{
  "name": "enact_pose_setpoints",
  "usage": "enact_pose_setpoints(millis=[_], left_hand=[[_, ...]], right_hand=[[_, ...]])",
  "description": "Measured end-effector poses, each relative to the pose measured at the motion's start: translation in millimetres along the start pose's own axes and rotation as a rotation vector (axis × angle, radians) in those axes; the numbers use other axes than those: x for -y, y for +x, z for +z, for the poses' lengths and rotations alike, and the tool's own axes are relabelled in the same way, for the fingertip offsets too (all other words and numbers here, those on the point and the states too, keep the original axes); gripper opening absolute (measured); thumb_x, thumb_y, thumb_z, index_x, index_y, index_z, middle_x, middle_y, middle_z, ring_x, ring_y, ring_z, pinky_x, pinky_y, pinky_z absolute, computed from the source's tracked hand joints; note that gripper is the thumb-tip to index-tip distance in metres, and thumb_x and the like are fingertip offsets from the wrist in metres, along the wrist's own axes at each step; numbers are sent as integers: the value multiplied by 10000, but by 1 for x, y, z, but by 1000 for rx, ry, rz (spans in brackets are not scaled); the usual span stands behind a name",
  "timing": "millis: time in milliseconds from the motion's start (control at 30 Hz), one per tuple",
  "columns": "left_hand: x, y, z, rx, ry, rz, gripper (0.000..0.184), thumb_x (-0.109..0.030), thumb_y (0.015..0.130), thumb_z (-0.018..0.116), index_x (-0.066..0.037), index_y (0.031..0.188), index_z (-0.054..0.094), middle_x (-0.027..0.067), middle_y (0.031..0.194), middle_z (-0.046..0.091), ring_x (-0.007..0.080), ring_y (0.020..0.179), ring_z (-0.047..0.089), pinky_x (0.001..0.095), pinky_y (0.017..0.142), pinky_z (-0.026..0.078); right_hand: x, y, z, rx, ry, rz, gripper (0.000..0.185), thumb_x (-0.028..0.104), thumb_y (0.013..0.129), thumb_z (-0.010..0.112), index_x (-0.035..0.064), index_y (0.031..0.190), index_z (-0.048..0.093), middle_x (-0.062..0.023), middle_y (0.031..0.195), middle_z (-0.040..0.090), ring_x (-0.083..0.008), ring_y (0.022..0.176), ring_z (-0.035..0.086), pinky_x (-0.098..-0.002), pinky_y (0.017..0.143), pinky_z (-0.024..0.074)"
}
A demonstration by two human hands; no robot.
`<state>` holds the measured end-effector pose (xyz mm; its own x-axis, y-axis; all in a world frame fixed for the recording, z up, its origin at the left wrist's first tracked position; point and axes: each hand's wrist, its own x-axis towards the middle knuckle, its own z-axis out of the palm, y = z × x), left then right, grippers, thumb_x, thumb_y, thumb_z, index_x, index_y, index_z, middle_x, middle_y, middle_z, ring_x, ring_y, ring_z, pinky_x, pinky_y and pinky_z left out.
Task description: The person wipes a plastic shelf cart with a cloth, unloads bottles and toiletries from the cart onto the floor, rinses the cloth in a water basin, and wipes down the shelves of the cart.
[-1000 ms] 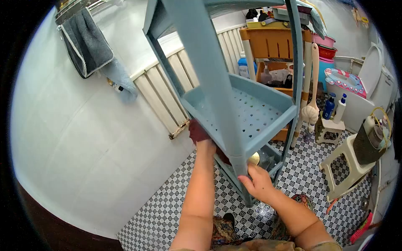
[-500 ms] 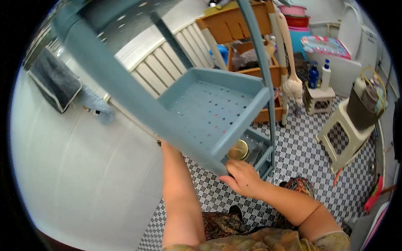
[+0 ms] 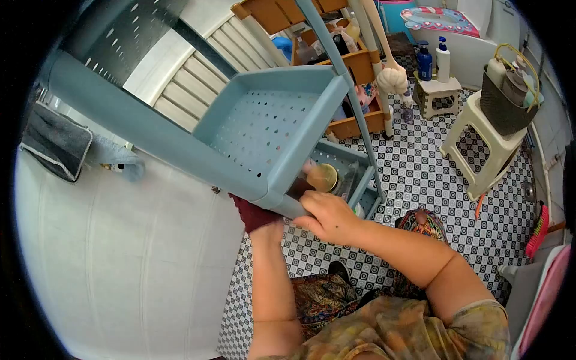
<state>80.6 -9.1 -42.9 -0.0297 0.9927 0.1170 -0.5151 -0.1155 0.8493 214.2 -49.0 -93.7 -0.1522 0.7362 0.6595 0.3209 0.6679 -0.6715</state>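
Note:
A blue-grey plastic shelf cart (image 3: 288,162) leans in front of me, with a perforated tray in its middle. My right hand (image 3: 327,217) is closed around the cart's near post, below that tray. My left hand (image 3: 268,231) is on the left side of the same post, mostly covered by a maroon cloth (image 3: 255,215) that it holds against the cart; its fingers are hidden. On the cart's lower shelf stands a container with a gold lid (image 3: 323,178), just beyond my right hand.
A brown shelf rack (image 3: 360,123) stands behind the cart. To the right are a beige stool (image 3: 474,144) carrying a dark basket (image 3: 510,102), and a small step stool (image 3: 437,93) with two pump bottles. A white bathtub (image 3: 138,258) fills the left side.
The view has shifted, and the cart appears lower and further left. The maroon cloth at my left hand now shows beside the post. My right hand keeps its grip.

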Motion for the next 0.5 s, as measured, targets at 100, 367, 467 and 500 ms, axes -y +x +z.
enact_pose_setpoints(millis=[100, 367, 467, 500], left_hand=[[-3, -26, 16, 33, 88, 71, 387, -338, 890, 400, -118, 1208, 378, 48, 1164, 452, 215, 1064, 433, 364, 871, 386], [-12, -43, -55, -253, -49, 162, 328, -269, 892, 403, -73, 1150, 455, 95, 1047, 534, 234, 959, 512, 353, 813, 446], [-3, -43, -98, -377, -77, 150, 314, -287, 884, 418, -77, 1108, 482, 79, 1022, 544, 225, 944, 512, 351, 811, 445], [17, -34, -122, -385, -148, 179, 317, -314, 880, 420, -86, 1089, 493, 65, 1003, 546, 211, 911, 513, 335, 781, 444]], right_hand=[[2, -1, -5, 25, -3, 13, 278, 278, 753, 580, 17, 796, 494, -146, 802, 512, -339, 770, 510, -416, 638, 414], [0, 1, -5, 30, -26, -39, 280, 281, 765, 576, 17, 805, 492, -154, 790, 514, -355, 741, 513, -416, 629, 409], [-1, 1, -3, 103, -6, -2, 275, 272, 776, 572, 12, 821, 493, -164, 799, 522, -362, 734, 516, -415, 624, 407], [-1, 2, -3, 121, 2, 42, 273, 265, 778, 572, 10, 830, 493, -168, 805, 525, -366, 732, 516, -415, 622, 408]])
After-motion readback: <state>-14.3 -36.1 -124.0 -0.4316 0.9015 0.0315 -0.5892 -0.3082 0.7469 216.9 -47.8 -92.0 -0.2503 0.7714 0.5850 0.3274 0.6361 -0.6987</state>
